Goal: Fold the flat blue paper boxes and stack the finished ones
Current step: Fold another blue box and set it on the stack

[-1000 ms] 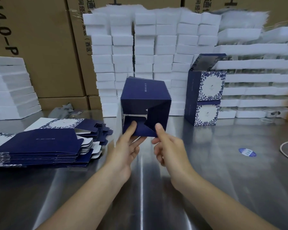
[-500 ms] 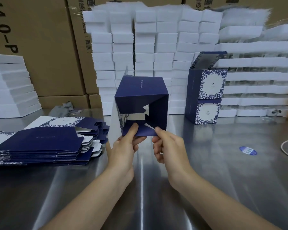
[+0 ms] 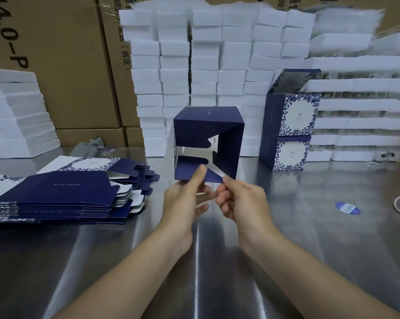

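I've got the half-folded dark blue paper box (image 3: 207, 125) up above the shiny steel tabletop (image 3: 309, 238), left hand (image 3: 182, 203) fingers pinching its bottom flap, right hand (image 3: 242, 203) fingers pinching the lower corner, between the pile of flat blue paper blanks (image 3: 56, 194) and the two stacked finished boxes (image 3: 288, 132).

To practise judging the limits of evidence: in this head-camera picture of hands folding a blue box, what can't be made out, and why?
All in the head view:
- Pale print on the half-folded blue box: too small to read.
- Blue sticker on the steel table: its print is blurred.
- White cable: cut off by the right edge.
- Lettering on the cardboard carton: cut off by the left edge.
- Lower finished box: its top is hidden by the box stacked on it.
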Available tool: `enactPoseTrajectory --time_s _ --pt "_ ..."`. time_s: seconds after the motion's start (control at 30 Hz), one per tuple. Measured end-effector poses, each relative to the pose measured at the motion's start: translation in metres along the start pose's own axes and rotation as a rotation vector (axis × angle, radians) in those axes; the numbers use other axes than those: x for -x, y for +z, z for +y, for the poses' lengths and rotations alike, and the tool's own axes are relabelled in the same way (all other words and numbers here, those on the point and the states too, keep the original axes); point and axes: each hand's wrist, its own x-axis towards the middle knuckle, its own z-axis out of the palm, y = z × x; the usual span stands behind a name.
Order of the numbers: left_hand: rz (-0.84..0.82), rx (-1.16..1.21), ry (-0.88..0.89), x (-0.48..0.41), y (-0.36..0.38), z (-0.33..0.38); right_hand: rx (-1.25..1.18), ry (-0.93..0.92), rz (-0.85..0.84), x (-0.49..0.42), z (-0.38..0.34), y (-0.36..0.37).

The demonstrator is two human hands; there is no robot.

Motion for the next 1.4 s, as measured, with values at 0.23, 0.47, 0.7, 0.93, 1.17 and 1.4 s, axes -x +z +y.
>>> enactPoseTrajectory --time_s 0.23,0.47,0.7,0.93,1.17,1.4 --pt "-0.092 -0.101 -0.015 0.004 0.005 -0.004 0.048 0.010 -0.057 0.002 0.002 0.002" --pt "-0.166 -0.152 -0.045 0.003 0.005 -0.005 0.081 0.063 -0.054 0.000 0.002 -0.002" --pt "0.015 -0.107 -0.034 -0.005 0.001 -0.002 0.045 0.035 0.013 -0.007 0.003 -0.006" --pt "-0.026 -0.052 -0.099 -0.012 -0.001 -0.008 0.068 0.118 0.010 -0.009 0.001 -0.008" --pt "-0.064 -0.134 -0.097 -0.007 -0.001 -0.009 0.089 0.117 0.040 -0.015 0.009 -0.010" --pt "0.039 -0.072 -0.054 -0.016 -0.004 -0.010 0.085 0.116 0.067 -0.017 0.008 -0.011"
